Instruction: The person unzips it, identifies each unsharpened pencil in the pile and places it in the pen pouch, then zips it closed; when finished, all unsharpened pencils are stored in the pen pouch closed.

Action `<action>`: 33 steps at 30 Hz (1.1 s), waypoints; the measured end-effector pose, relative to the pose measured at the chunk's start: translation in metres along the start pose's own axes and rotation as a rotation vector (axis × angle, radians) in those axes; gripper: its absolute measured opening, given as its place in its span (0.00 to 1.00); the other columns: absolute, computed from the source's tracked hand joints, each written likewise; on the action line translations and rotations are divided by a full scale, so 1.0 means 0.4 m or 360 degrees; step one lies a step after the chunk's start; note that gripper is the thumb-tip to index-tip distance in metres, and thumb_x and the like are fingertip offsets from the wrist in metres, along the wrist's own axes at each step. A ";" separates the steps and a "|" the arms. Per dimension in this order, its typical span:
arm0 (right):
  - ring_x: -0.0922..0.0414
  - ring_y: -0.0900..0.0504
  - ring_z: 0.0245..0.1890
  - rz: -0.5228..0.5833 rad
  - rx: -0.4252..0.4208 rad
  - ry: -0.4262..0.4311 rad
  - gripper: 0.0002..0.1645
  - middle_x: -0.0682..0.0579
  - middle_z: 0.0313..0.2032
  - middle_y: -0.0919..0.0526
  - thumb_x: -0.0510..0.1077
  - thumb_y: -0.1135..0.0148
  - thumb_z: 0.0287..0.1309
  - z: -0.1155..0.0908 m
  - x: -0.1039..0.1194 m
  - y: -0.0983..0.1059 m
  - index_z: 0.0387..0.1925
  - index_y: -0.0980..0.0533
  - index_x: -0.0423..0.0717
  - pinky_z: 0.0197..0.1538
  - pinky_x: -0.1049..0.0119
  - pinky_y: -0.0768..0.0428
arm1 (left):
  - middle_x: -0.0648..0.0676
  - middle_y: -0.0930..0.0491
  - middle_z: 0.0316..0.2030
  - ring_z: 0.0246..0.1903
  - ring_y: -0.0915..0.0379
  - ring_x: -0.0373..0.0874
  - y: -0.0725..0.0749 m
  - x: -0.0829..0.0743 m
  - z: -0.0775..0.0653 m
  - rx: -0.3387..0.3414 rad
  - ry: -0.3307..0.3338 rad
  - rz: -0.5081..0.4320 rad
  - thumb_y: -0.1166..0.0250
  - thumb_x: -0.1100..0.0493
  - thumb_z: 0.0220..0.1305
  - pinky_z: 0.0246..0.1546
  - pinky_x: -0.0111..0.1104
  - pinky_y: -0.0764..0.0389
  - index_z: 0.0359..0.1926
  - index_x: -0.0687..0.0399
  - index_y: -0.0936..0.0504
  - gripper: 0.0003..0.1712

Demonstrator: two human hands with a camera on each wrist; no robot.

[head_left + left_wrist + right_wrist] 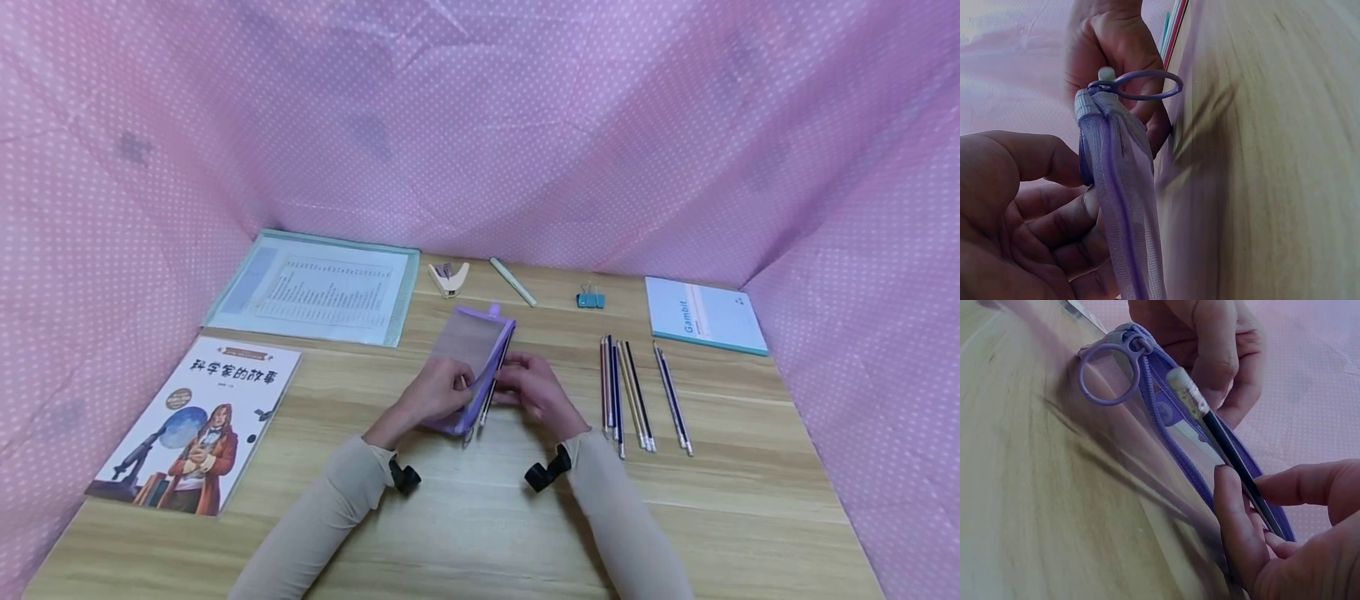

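A purple-edged mesh pencil case (467, 329) lies tilted in the middle of the table. My left hand (437, 390) grips its edge beside the zipper. On the other side, my right hand (536, 385) pinches a dark pencil (1225, 444) between thumb and fingers. The zipper is open, and the pencil lies along the opening with its white eraser end near the zipper pull (1147, 97), a purple ring. In the right wrist view the pencil's far end is hidden behind the fingers and the case.
To the right lie several loose pencils (641, 396). Along the back are a document folder (322, 287), a cream stapler (448, 281), a pale green pen (512, 282), a teal binder clip (590, 298) and a notebook (705, 312). An illustrated book (198, 425) lies at left.
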State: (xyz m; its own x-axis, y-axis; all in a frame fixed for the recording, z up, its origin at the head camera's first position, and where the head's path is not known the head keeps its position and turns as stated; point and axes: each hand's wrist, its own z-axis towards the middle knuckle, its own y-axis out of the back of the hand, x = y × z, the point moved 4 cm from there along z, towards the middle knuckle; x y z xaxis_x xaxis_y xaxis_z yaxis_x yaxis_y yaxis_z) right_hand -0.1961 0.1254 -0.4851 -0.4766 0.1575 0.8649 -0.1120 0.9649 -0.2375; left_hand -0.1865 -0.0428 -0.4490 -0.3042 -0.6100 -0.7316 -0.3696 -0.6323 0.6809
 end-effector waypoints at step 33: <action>0.58 0.15 0.30 -0.0218 -0.0116 -0.0061 0.24 0.49 0.34 0.18 0.31 0.45 0.64 -0.014 0.013 -0.040 0.62 0.29 0.33 0.41 0.62 0.12 | 0.53 0.19 0.20 0.18 0.30 0.34 -0.002 -0.007 0.000 -0.0050 -0.0055 0.0030 0.37 0.68 0.51 0.19 0.24 0.29 0.29 0.62 0.15 0.05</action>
State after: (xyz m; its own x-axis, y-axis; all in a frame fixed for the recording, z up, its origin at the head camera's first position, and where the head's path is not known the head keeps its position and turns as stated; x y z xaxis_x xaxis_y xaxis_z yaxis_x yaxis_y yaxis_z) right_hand -0.1921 0.1122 -0.4742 -0.4943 0.0166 0.8691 -0.1154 0.9897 -0.0846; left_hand -0.1854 -0.0405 -0.4473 -0.3414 -0.6055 -0.7189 -0.3359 -0.6357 0.6950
